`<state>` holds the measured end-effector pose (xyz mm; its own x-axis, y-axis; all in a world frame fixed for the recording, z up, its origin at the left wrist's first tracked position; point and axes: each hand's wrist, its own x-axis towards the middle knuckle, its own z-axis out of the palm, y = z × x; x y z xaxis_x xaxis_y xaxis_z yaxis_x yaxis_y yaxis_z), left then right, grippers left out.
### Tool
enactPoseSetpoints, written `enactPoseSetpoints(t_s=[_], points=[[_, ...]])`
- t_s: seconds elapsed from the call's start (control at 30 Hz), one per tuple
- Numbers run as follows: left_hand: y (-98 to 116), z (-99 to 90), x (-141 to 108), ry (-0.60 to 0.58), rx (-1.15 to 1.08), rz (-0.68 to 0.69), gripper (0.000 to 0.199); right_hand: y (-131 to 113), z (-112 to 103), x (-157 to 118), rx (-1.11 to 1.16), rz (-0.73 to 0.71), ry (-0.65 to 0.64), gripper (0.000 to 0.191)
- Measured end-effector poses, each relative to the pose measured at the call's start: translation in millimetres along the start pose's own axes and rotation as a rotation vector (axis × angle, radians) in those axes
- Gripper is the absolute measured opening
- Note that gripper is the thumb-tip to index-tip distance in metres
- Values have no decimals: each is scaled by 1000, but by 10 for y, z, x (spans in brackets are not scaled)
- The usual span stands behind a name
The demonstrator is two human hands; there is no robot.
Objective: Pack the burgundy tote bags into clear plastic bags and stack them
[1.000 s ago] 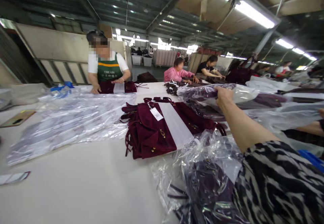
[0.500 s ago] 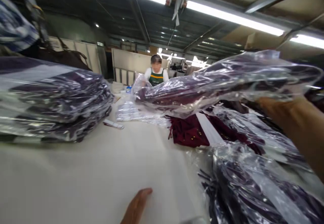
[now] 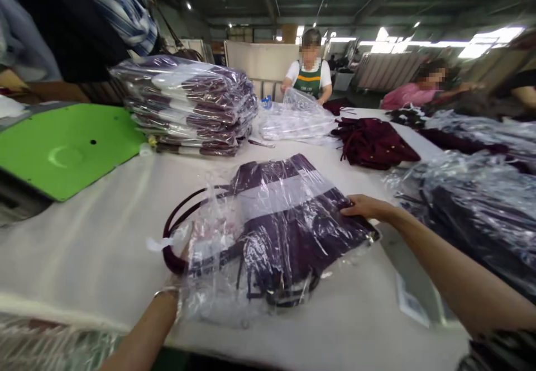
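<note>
A folded dark purple fabric piece (image 3: 288,237) lies flat on the table in a clear plastic bag (image 3: 218,298), with a white paper band (image 3: 276,195) across it. Dark strap-like loops (image 3: 182,206) and a small white tag (image 3: 159,243) stick out on its left. My right hand (image 3: 364,206) is closed on the right edge of the bagged piece, thumb on top. My left hand (image 3: 184,256) is at the left end, beside the loops; crumpled plastic blurs and hides its fingers, so its grip cannot be made out.
A tall stack of bagged dark pieces (image 3: 188,103) stands at back left, near a bright green panel (image 3: 71,147). Maroon fabric pieces (image 3: 377,142) and more bagged pieces (image 3: 473,220) lie right. Across the table, a person in a green apron (image 3: 310,80) handles clear plastic.
The bagged piece has come down from the raised right hand onto the table. My left hand has moved from bare table to its left end. The view has tilted down.
</note>
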<state>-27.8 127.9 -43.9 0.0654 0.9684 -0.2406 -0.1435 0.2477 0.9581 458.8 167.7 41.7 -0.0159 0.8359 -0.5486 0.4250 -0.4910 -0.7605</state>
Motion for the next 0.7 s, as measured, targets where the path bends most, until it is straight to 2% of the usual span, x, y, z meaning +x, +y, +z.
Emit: enactPoseSetpoints(t_s=[0.1, 0.17, 0.23, 0.3, 0.33, 0.4, 0.53, 0.63, 0.7], points=[[99, -469, -327, 58, -378, -191, 60, 309, 230, 33, -176, -12, 205, 21], [184, -677, -492, 119, -545, -218, 59, 373, 275, -13, -333, -50, 318, 20], [213, -789, -636, 137, -566, -188, 47, 317, 289, -57, -491, -71, 407, 17], [161, -805, -787, 152, -457, -168, 24, 177, 298, -58, -593, -99, 478, 14], [105, -780, -873, 144, -381, -159, 22, 93, 303, -36, -643, -117, 511, 13], [-50, -680, -1067, 52, -228, -138, 33, -74, 322, 47, -733, -151, 572, 16], [-386, -368, -1455, -301, 60, -179, 47, -332, 431, 311, -855, -184, 698, 34], [-514, -96, -1635, -527, 113, -208, 52, -500, 672, 449, -889, -258, 822, 50], [-541, 126, -1670, -566, 60, -235, 57, -636, 963, 424, -846, -390, 813, 49]])
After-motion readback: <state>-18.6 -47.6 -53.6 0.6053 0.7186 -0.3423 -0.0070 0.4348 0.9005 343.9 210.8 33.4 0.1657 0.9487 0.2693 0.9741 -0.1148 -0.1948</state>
